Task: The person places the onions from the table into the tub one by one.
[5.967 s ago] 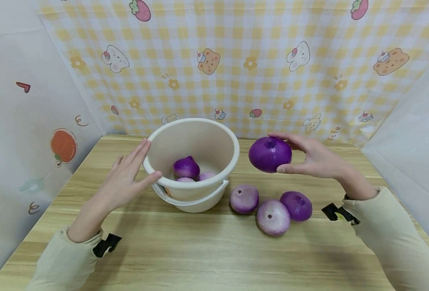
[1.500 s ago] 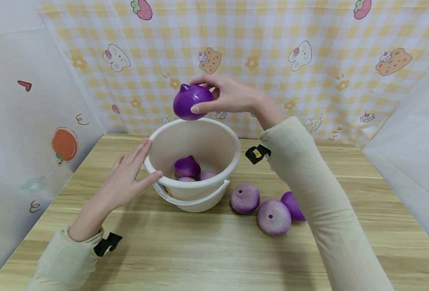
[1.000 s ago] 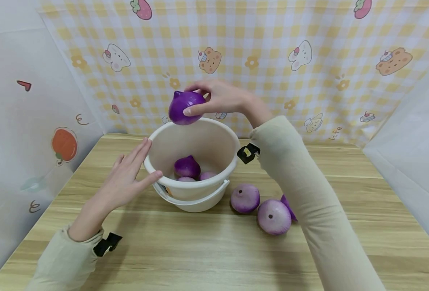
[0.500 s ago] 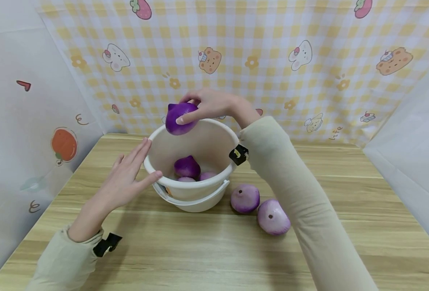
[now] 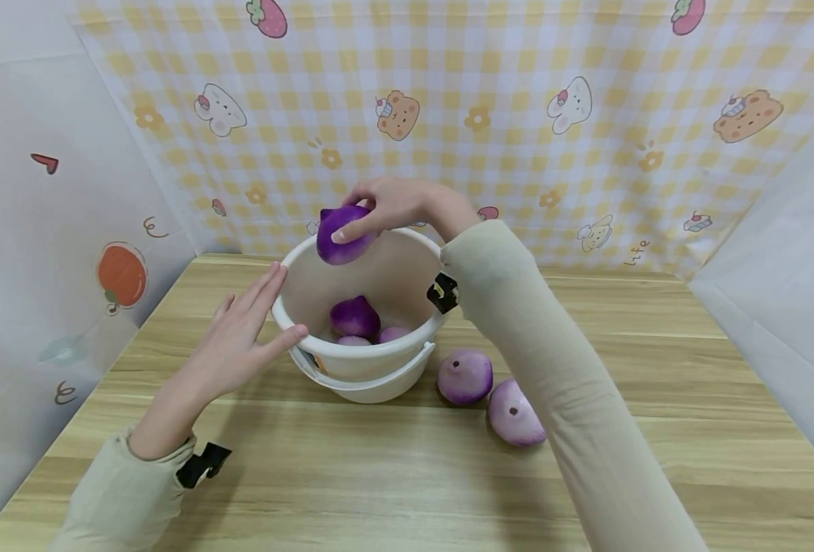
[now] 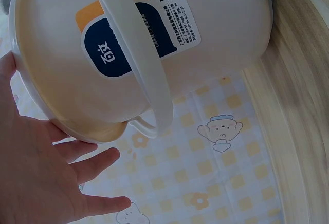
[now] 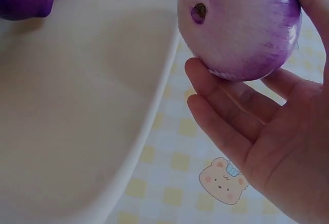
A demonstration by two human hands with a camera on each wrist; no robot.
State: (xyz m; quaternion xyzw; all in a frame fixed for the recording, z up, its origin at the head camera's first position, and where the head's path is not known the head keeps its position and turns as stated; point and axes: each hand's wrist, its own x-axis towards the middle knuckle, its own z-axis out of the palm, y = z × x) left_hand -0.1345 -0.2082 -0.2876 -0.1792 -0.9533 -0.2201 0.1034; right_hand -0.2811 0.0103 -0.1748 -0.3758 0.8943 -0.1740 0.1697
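Left hand (image 5: pixel 228 349): fingers straight, resting on rim at bucket's 8 to 10 o'clock, no grip. Bucket (image 5: pixel 372 366): white, upright, handle (image 5: pixel 372 386) lowered at 6 o'clock. Sticker (image 6: pixel 105 54) on bucket wall: orange and dark blue, white logo, barcode, "NO.1021"; fine print illegible. Held onion (image 5: pixel 343 253): at bucket's 11 o'clock side. Inside: purple onion (image 5: pixel 355 316), two pale onions (image 5: pixel 354 340) partly hidden by rim. Right hand (image 5: pixel 396 205): grasping held onion. Loose onions (image 5: pixel 465 377): two on table (image 5: pixel 352 483), bucket's 4 o'clock, farther one part-hidden by sleeve (image 5: pixel 572 376). Curtain (image 5: pixel 441 165): "life" printed, far right.
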